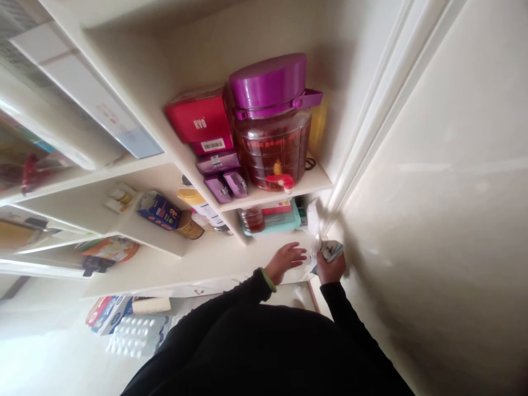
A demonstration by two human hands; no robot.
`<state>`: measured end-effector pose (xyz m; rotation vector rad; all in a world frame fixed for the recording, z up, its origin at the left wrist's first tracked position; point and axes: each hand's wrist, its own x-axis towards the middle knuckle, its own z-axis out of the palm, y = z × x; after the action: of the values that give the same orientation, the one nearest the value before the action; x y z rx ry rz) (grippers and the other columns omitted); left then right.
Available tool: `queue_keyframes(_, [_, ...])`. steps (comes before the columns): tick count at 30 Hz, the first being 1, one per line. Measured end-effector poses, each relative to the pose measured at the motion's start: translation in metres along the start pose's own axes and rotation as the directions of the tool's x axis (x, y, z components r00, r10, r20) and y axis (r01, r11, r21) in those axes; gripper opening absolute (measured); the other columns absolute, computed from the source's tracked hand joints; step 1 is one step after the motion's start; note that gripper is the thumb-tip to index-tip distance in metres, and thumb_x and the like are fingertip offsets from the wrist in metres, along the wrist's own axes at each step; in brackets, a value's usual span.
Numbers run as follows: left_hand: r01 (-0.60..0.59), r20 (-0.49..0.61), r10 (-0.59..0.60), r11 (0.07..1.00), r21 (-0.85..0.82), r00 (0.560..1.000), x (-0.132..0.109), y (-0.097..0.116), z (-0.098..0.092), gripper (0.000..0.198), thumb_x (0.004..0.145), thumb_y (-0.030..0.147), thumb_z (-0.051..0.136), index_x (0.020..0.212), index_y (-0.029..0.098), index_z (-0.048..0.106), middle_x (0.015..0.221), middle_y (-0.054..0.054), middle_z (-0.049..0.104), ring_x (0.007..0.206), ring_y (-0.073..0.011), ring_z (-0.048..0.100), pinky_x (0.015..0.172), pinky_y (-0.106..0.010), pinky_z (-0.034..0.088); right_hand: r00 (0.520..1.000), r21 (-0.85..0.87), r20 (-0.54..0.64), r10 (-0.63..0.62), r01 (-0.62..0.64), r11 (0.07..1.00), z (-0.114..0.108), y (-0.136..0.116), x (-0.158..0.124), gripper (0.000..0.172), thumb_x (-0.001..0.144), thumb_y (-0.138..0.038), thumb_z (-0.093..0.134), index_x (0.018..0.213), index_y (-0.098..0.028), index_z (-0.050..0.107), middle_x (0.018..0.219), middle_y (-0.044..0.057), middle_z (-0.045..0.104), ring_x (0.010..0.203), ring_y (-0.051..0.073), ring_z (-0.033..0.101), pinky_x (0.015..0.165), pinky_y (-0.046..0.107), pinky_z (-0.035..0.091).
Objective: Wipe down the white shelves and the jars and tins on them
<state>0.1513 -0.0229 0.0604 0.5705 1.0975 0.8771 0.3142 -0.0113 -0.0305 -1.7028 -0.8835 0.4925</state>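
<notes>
My right hand [333,268] is closed around a small whitish packet [331,250] with dark marks and a blue edge; its contents cannot be made out. Just left of it, my left hand [284,260] hovers with fingers stretched out and nothing in them. A yellow-green band circles the left wrist. Behind the right hand, a pale, crumpled plastic bag [314,220] rests against the shelf's right side. Whether the packet touches this bag is unclear. A turquoise tray [282,221] stands on the lower shelf behind my hands, with a small jar [252,220] of reddish contents at its left.
Above my hands, a large jar with a purple lid [270,124] and red tap stands on a shelf. Beside it are a red box [202,121] and several purple boxes. A wall [433,220] closes the right side. Egg-tray-like packaging [138,335] lies lower left.
</notes>
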Motion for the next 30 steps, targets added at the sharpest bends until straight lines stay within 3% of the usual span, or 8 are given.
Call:
queue_keyframes(8, [-0.05, -0.119, 0.046, 0.998, -0.038, 0.992, -0.019, -0.006, -0.034, 0.049, 0.087, 0.034, 0.093, 0.128, 0.017, 0.071, 0.134, -0.02, 0.079, 0.104, -0.024, 0.08, 0.115, -0.05, 0.055, 0.994, -0.035, 0.098, -0.044, 0.048, 0.998, 0.045, -0.002, 0.039, 0.026, 0.068, -0.032, 0.061, 0.093, -0.022, 0.059, 0.098, 0.008, 0.069, 0.1, 0.027, 0.067, 0.097, 0.041, 0.055])
queue_keyframes(12, [-0.074, -0.124, 0.066, 0.995, -0.063, 0.99, -0.021, -0.013, -0.046, 0.052, 0.085, 0.037, 0.095, 0.128, 0.018, 0.072, 0.135, -0.02, 0.078, 0.106, -0.0246, 0.08, 0.113, -0.047, 0.055, 0.987, -0.067, 0.15, -0.06, 0.07, 0.995, 0.063, -0.002, 0.049, 0.033, 0.072, -0.036, 0.061, 0.102, -0.022, 0.066, 0.113, 0.011, 0.073, 0.11, 0.028, 0.064, 0.103, 0.043, 0.053])
queue_keyframes(16, [-0.094, -0.132, 0.083, 0.993, -0.075, 0.988, -0.022, -0.01, -0.047, 0.053, 0.084, 0.038, 0.097, 0.127, 0.018, 0.073, 0.134, -0.02, 0.078, 0.106, -0.0252, 0.08, 0.112, -0.047, 0.056, 0.988, -0.104, 0.151, -0.026, 0.042, 0.994, 0.071, -0.001, 0.045, 0.043, 0.074, -0.047, 0.067, 0.107, -0.02, 0.068, 0.119, 0.014, 0.074, 0.11, 0.03, 0.063, 0.101, 0.043, 0.052])
queue_keyframes(19, [-0.111, -0.139, 0.101, 0.991, -0.07, 0.985, -0.023, -0.002, -0.04, 0.053, 0.083, 0.037, 0.097, 0.125, 0.016, 0.073, 0.131, -0.02, 0.079, 0.105, -0.0254, 0.08, 0.114, -0.049, 0.055, 0.989, -0.123, 0.143, 0.04, -0.022, 0.992, 0.079, -0.001, 0.041, 0.045, 0.074, -0.053, 0.07, 0.104, -0.02, 0.07, 0.112, 0.014, 0.076, 0.106, 0.031, 0.066, 0.096, 0.042, 0.053])
queue_keyframes(24, [-0.189, -0.125, 0.181, 0.981, -0.05, 0.975, -0.02, 0.015, -0.026, 0.053, 0.081, 0.04, 0.097, 0.122, 0.017, 0.073, 0.128, -0.02, 0.079, 0.104, -0.0266, 0.079, 0.114, -0.053, 0.053, 0.983, -0.13, 0.122, 0.138, -0.122, 0.984, 0.104, -0.004, 0.042, 0.027, 0.073, -0.044, 0.069, 0.089, -0.022, 0.066, 0.087, 0.011, 0.072, 0.089, 0.031, 0.067, 0.082, 0.041, 0.053])
queue_keyframes(27, [-0.266, -0.096, 0.261, 0.963, -0.045, 0.961, -0.021, 0.027, -0.026, 0.056, 0.08, 0.042, 0.097, 0.123, 0.016, 0.073, 0.128, -0.02, 0.079, 0.105, -0.0278, 0.079, 0.113, -0.053, 0.053, 0.974, -0.123, 0.149, 0.172, -0.155, 0.98, 0.11, -0.004, 0.045, 0.017, 0.073, -0.039, 0.069, 0.082, -0.025, 0.062, 0.076, 0.008, 0.067, 0.081, 0.03, 0.066, 0.076, 0.041, 0.053])
queue_keyframes(30, [-0.344, -0.087, 0.342, 0.939, -0.019, 0.936, -0.028, 0.038, -0.032, 0.057, 0.081, 0.042, 0.096, 0.126, 0.017, 0.073, 0.132, -0.019, 0.078, 0.108, -0.0273, 0.078, 0.109, -0.049, 0.055, 0.966, -0.113, 0.191, 0.177, -0.157, 0.981, 0.104, -0.001, 0.046, 0.022, 0.072, -0.043, 0.074, 0.076, -0.028, 0.058, 0.069, 0.006, 0.063, 0.079, 0.031, 0.066, 0.074, 0.043, 0.053])
